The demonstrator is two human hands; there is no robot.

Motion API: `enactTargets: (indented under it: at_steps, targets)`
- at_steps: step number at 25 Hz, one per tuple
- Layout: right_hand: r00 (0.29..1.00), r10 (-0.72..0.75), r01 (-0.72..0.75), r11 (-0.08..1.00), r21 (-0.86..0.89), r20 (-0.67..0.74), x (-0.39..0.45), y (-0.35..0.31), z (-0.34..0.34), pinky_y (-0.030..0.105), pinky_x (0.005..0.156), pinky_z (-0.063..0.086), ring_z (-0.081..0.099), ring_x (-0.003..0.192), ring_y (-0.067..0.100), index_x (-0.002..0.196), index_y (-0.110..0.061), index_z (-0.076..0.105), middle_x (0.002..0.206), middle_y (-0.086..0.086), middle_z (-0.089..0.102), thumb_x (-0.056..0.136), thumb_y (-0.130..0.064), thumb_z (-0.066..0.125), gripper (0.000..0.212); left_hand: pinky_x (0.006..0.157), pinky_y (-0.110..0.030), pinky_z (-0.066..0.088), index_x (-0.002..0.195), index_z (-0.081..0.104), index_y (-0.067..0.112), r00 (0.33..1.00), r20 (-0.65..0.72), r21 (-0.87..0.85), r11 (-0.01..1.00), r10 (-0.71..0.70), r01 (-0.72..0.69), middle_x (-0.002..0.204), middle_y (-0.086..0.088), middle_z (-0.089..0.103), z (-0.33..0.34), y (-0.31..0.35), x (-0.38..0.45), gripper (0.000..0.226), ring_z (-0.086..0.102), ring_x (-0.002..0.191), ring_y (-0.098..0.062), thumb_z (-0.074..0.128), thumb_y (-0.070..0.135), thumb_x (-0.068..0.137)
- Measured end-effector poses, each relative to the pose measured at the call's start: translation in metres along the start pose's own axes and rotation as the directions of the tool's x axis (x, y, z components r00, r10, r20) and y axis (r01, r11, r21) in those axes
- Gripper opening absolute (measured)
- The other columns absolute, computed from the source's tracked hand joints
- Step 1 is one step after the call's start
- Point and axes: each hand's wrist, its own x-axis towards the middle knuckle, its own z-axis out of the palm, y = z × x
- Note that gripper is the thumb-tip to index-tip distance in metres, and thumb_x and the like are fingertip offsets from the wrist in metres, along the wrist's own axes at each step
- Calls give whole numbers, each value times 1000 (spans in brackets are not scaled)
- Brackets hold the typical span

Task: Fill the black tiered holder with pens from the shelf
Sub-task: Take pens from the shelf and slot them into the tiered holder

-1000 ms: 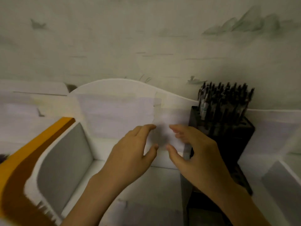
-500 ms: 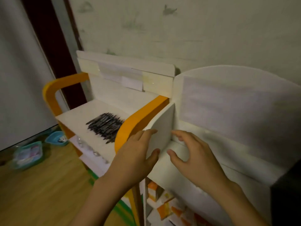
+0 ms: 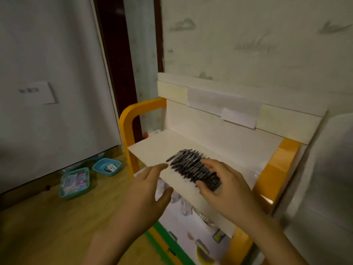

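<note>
Lying on one white shelf (image 3: 152,150): one heap of dark pens (image 3: 193,165), too many to count. Hovering: right hand (image 3: 225,190) over the heap's near end, left hand (image 3: 147,194) beside, fingers spread, gripping nothing.

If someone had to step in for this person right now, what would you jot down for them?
Left hand: open, fingers spread, hovering at the front edge of the white shelf, holding nothing.
Right hand: open, fingers over the near end of the pile of pens; no grip on any pen yet.
Pens: lying in one heap on the shelf, between its orange side rails.
Black tiered holder: out of view at this moment, so its fill cannot be judged here.
Done: hands have reached the pile.
Left: gather a bunch of pens, carry them to the holder, slot them in, repeat.
</note>
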Motion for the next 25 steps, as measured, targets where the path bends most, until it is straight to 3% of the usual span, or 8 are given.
enactTargets:
  at_steps: [5,9,15,22,25]
  targets:
    - [994,108,-107,992,-69,24,41,4,48,31,84,56,57,108,6,131,-41,46,124,-16,59,84,-48,62,50,88,-13,31,139,26,49,999,39,-44,999,0,2,141,20,39,-4,-53,31,56,40,118,2,54,49,90]
    - [982,187,-186,974,-127,2,73,26,78,33,77,57,59,101,8,128,-40,47,119,-15,61,84,-46,63,47,87,-16,39,140,30,43,997,77,-88,996,14,-7,142,16,41,18,-85,73,55,49,115,-5,54,48,91]
    - [949,307,-315,927,-204,-69,121,85,113,29,85,52,56,111,11,136,-35,43,128,-10,58,88,-50,59,53,84,-15,36,142,32,35,977,204,-87,996,55,-38,137,11,45,75,-129,166,55,46,118,-4,54,46,92]
    - [893,441,-449,848,-281,-94,167,140,136,29,89,50,54,115,12,139,-34,43,131,-9,58,88,-52,56,56,85,-25,46,136,42,25,902,430,-124,992,46,8,129,1,52,172,-146,265,49,53,110,-14,56,41,92]
    - [865,490,-498,810,-309,-109,176,155,141,30,92,49,52,119,13,139,-34,44,132,-10,57,87,-52,56,56,93,-37,49,136,41,21,850,525,-6,999,-34,43,131,-4,49,209,-151,281,59,51,114,-21,55,52,88]
